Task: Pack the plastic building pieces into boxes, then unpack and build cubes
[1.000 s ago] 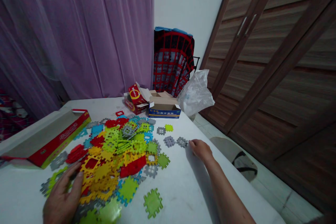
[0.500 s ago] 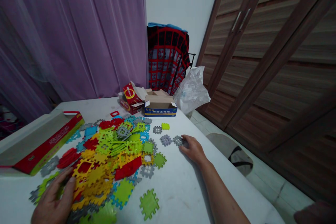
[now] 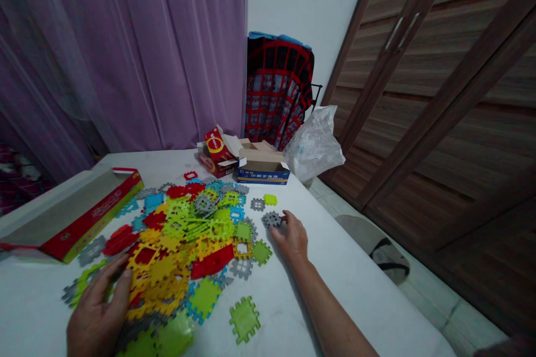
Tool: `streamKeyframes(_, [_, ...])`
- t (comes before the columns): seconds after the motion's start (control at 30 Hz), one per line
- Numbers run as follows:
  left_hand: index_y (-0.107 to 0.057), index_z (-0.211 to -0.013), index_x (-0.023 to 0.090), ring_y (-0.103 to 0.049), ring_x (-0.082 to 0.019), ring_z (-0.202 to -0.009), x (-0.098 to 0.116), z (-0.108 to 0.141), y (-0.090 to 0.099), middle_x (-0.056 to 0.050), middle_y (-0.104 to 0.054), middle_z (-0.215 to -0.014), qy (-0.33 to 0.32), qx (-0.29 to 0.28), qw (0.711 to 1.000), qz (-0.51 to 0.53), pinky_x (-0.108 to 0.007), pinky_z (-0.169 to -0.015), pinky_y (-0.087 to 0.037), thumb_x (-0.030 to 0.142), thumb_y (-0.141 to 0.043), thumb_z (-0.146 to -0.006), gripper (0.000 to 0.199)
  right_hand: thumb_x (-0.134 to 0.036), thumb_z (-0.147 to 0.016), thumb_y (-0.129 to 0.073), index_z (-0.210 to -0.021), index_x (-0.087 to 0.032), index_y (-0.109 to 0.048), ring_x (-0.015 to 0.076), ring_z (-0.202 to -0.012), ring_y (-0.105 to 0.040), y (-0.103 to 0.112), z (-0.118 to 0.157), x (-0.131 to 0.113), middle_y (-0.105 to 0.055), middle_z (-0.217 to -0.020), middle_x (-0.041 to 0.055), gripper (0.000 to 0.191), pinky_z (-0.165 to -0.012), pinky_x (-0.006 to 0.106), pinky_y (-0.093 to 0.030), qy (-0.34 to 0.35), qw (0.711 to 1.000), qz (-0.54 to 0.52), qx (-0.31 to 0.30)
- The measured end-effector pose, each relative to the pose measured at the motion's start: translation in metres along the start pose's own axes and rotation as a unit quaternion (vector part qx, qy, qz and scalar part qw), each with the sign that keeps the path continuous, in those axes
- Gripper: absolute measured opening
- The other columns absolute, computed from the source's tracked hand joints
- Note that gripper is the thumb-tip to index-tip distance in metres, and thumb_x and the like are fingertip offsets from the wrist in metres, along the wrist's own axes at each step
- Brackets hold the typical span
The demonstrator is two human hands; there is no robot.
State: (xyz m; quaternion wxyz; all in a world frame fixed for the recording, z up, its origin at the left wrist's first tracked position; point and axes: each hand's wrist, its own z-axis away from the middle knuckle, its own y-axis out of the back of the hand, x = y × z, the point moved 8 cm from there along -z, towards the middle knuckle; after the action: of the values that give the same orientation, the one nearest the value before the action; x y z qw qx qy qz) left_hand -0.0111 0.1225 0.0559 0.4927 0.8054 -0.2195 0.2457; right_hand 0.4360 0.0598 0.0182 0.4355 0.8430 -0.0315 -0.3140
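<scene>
A heap of interlocking plastic building tiles (image 3: 163, 270) in yellow, green, red, blue and grey spreads over the white table. My left hand (image 3: 100, 304) rests at the heap's near left side, its thumb and forefinger apart, with nothing visibly held. To the right of the heap, my right hand (image 3: 292, 239) has its thumb and forefinger at the right edge of a grey window-grid tile (image 3: 271, 220). Whether a second grey tile lies under that one, I cannot tell. Just beyond are another grey tile (image 3: 257, 204) and a small lime tile (image 3: 270, 199). A lone green tile (image 3: 244, 319) lies nearer me.
An open red and green carton (image 3: 98, 215) stands on the left. At the far edge are a red box (image 3: 218, 150) and an open blue box (image 3: 263, 175). A clear plastic bag (image 3: 315, 142) hangs by the table's right edge, near a wooden wardrobe (image 3: 435, 89).
My right hand has moved left, bringing its grey tile to where another grey tile lay; only one shows there now. The whole view has shifted slightly. My left hand stays beside the heap.
</scene>
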Motion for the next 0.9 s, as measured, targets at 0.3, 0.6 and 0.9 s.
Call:
streamKeyframes(0.3, [-0.064, -0.117, 0.023, -0.067, -0.02, -0.074, -0.009, 0.001, -0.008, -0.007, -0.065, -0.13, 0.072, -0.055, 0.995, 0.039, -0.037, -0.077, -0.057, 0.058, -0.042, -0.083, 0.054, -0.032, -0.075, -0.064, -0.122, -0.016, -0.055, 0.0251, -0.1, -0.06, 0.0, 0.005, -0.001, -0.069, -0.108, 0.0089, 0.051, -0.086, 0.035, -0.041, 0.001, 1.0, 0.018, -0.001])
streamKeyframes(0.6, [-0.063, -0.114, 0.029, -0.066, -0.02, -0.084, -0.01, 0.003, -0.008, 0.001, -0.064, -0.131, 0.08, -0.045, 0.994, 0.055, -0.033, -0.071, -0.057, 0.052, -0.048, -0.082, 0.042, -0.037, -0.077, -0.065, -0.129, -0.014, -0.054, 0.0276, -0.107, -0.058, -0.002, 0.005, -0.005, -0.067, -0.113, 0.0119, 0.058, -0.088, 0.036, -0.039, -0.016, 0.996, 0.072, -0.049])
streamKeyframes(0.9, [-0.063, -0.113, 0.031, -0.067, -0.023, -0.095, -0.012, 0.001, -0.005, 0.002, -0.066, -0.128, 0.057, -0.036, 0.996, 0.054, -0.035, -0.075, -0.057, 0.049, -0.05, -0.083, 0.038, -0.034, -0.078, -0.064, -0.129, -0.015, -0.054, 0.0266, -0.105, -0.059, -0.003, 0.004, -0.005, -0.068, -0.112, 0.01, 0.055, -0.088, 0.035, -0.038, -0.021, 0.996, 0.064, -0.066])
